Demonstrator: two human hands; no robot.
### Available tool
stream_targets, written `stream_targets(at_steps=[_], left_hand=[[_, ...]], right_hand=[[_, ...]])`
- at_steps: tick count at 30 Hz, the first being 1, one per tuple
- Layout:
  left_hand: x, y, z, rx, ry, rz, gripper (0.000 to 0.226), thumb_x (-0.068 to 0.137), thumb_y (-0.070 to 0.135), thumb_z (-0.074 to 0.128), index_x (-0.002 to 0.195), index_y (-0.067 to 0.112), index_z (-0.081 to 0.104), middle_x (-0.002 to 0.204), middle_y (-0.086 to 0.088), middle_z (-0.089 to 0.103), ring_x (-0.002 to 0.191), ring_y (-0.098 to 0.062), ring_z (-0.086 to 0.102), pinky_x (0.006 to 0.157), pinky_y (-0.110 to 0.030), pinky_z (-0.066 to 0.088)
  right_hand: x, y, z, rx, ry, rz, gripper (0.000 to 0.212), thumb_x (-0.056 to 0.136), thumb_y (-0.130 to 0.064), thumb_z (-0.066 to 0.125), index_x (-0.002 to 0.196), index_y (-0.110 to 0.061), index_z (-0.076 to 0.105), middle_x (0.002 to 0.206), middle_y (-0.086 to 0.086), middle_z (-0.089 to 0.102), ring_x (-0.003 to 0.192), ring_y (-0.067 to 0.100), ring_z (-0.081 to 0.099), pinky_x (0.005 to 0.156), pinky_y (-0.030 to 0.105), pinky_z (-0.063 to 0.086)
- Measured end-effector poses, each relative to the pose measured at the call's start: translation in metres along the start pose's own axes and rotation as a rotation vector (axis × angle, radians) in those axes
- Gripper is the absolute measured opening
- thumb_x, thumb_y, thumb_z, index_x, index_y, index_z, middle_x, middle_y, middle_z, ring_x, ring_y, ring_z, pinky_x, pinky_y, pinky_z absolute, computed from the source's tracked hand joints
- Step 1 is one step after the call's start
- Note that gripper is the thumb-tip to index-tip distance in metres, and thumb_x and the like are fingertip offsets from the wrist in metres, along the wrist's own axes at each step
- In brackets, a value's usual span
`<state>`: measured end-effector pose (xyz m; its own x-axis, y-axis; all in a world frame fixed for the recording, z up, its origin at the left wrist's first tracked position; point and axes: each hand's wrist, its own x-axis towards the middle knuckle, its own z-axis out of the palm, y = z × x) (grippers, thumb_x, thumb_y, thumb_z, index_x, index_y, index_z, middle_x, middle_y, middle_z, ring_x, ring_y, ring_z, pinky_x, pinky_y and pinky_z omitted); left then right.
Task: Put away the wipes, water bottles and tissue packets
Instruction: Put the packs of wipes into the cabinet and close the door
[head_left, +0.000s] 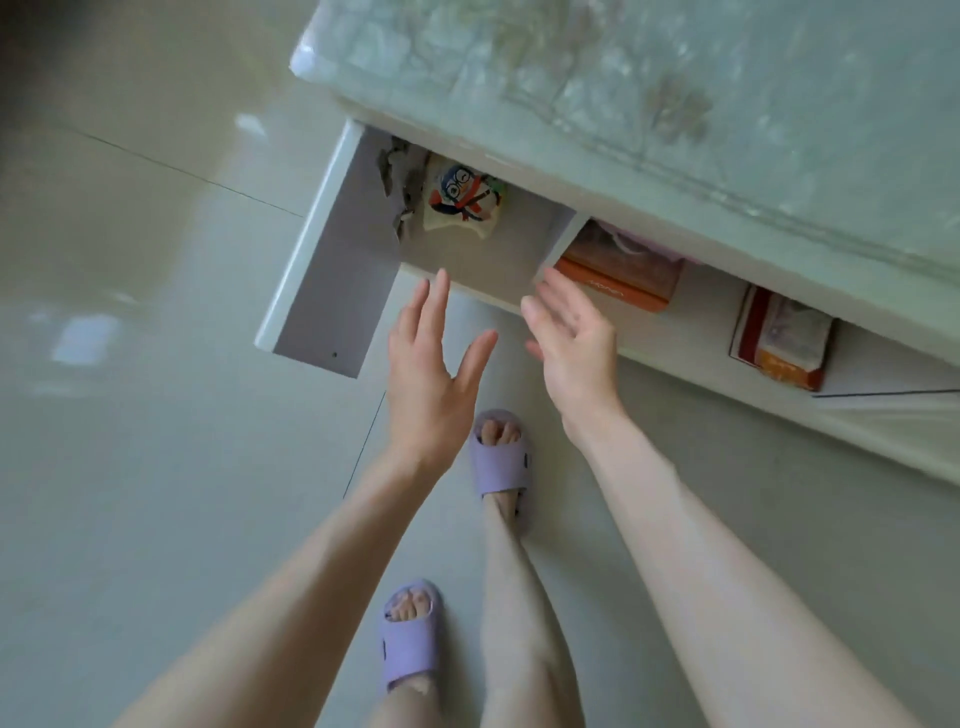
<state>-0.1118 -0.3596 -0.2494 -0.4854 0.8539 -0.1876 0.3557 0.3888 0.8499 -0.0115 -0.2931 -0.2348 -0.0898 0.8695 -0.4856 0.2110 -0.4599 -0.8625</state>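
Fingers (440, 293) of the left hand (428, 384) and right hand (571, 348) are being held straight and empty before the open cupboard (483, 260). A cartoon packet (462, 200) is lying inside. Another thing is probably needing to be fetched next.

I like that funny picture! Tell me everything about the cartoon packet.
The packet is pale cream and crumpled, like soft plastic. Its front shows a cartoon face with round glasses in blue, red and black. It lies deep in the open cupboard, beside grey scraps. The left hand and right hand do not touch it.
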Motion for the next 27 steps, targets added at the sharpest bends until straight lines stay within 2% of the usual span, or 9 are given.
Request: stream_targets(at_steps=[3, 8, 13, 18, 24, 27], left_hand=[[-0.029, 0.044, -0.025, 0.01, -0.038, 0.054, 0.063, 0.093, 0.025, 0.062, 0.148, 0.013, 0.033, 0.151, -0.006, 0.035, 0.141, -0.016, 0.029, 0.11, -0.017, 0.019], [-0.063, 0.118, -0.042, 0.028, -0.092, 0.122, 0.063, 0.093, 0.028, 0.061, 0.149, 0.019, 0.031, 0.151, 0.0, 0.035, 0.139, -0.008, 0.028, 0.103, 0.0, 0.016], [-0.078, 0.184, -0.024, 0.006, -0.18, 0.17, 0.062, 0.094, 0.028, 0.059, 0.149, 0.021, 0.03, 0.149, 0.0, 0.036, 0.139, -0.011, 0.031, 0.106, -0.012, 0.02], [-0.075, 0.246, 0.026, -0.016, -0.263, 0.19, 0.063, 0.094, 0.03, 0.06, 0.149, 0.02, 0.031, 0.148, -0.005, 0.039, 0.138, -0.018, 0.033, 0.113, -0.027, 0.027], [-0.057, 0.313, 0.132, -0.012, -0.32, 0.199, 0.066, 0.093, 0.034, 0.06, 0.15, 0.024, 0.028, 0.152, 0.0, 0.035, 0.141, -0.013, 0.03, 0.108, -0.02, 0.023], [-0.05, 0.337, 0.183, -0.018, -0.34, 0.172, 0.067, 0.093, 0.035, 0.06, 0.15, 0.024, 0.027, 0.152, -0.001, 0.035, 0.141, -0.016, 0.031, 0.111, -0.025, 0.025]], right_hand=[[-0.049, -0.03, -0.022, 0.042, 0.04, -0.003, 0.046, 0.094, -0.015, 0.06, 0.139, -0.016, 0.049, 0.14, 0.005, 0.054, 0.1, -0.009, 0.058, 0.106, 0.039, 0.045], [-0.107, -0.083, -0.071, 0.11, 0.138, -0.001, 0.046, 0.094, -0.017, 0.061, 0.138, -0.017, 0.049, 0.139, 0.008, 0.054, 0.112, 0.005, 0.057, 0.107, 0.042, 0.044], [-0.128, -0.124, -0.133, 0.164, 0.256, -0.031, 0.045, 0.094, -0.015, 0.061, 0.138, -0.013, 0.05, 0.139, 0.01, 0.054, 0.115, 0.009, 0.056, 0.107, 0.043, 0.044], [-0.118, -0.15, -0.211, 0.2, 0.359, -0.061, 0.044, 0.094, -0.013, 0.061, 0.137, -0.012, 0.05, 0.136, 0.01, 0.056, 0.115, 0.011, 0.056, 0.106, 0.044, 0.044], [-0.069, -0.158, -0.32, 0.218, 0.422, -0.063, 0.044, 0.093, -0.013, 0.062, 0.136, -0.013, 0.051, 0.134, 0.008, 0.056, 0.111, 0.008, 0.057, 0.105, 0.04, 0.046], [-0.042, -0.156, -0.372, 0.231, 0.436, -0.056, 0.043, 0.093, -0.013, 0.062, 0.136, -0.014, 0.051, 0.136, 0.009, 0.056, 0.115, 0.009, 0.057, 0.103, 0.038, 0.048]])
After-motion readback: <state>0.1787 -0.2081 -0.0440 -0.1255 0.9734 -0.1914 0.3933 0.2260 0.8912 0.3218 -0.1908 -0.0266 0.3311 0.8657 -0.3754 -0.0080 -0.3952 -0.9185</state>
